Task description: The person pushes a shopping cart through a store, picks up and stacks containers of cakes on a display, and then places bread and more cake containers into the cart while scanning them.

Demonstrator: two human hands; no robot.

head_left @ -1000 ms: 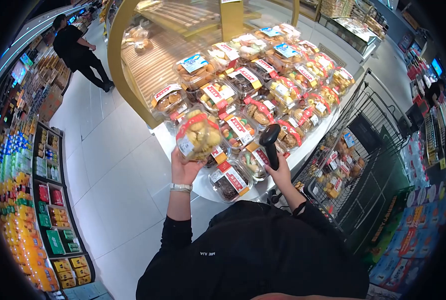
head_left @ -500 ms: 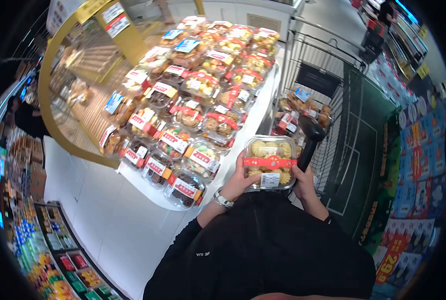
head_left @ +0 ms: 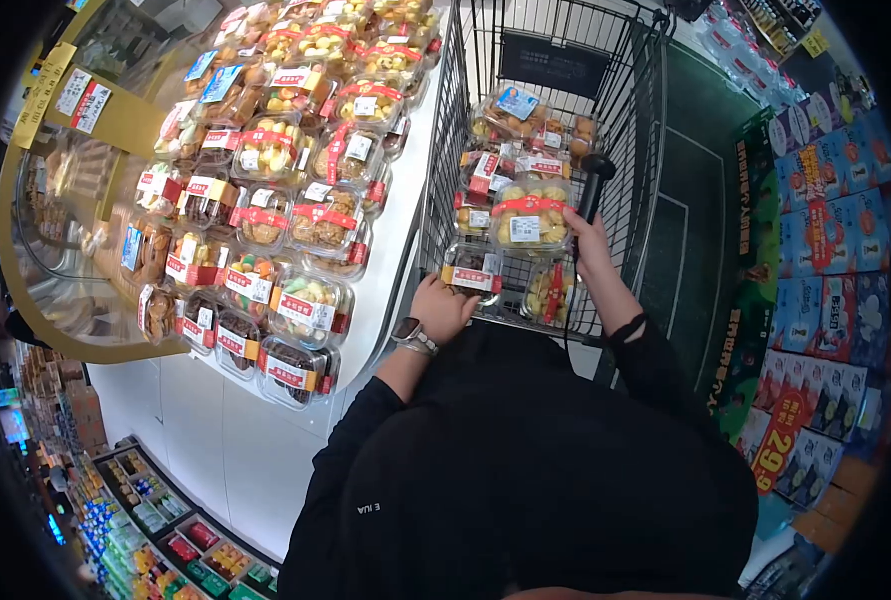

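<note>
In the head view, my right hand (head_left: 593, 248) is closed on the right edge of a clear plastic box of pale cookies (head_left: 531, 208), which has a red band and a white label. This box is inside the shopping cart (head_left: 646, 150), above other packs. My left hand (head_left: 443, 312), open with thumb and fingers apart, is at the cart's near left corner, beside a box of dark pastries (head_left: 473, 272). A box of yellow cookies (head_left: 548, 292) lies at the near end of the cart. A black round-ended handle (head_left: 594, 185) stands by my right hand, its lower part hidden.
On the left, a white display table (head_left: 391, 215) bears rows of boxed pastries (head_left: 266, 215). Behind it stands a gold-framed case (head_left: 41, 300). More packs (head_left: 516, 110) lie deeper in the cart. Stacked blue packages (head_left: 806, 250) line the right side.
The cookie box has gone from in front of my chest into the cart. My left hand has left the box and moved to the cart's near corner. The view has shifted toward the cart.
</note>
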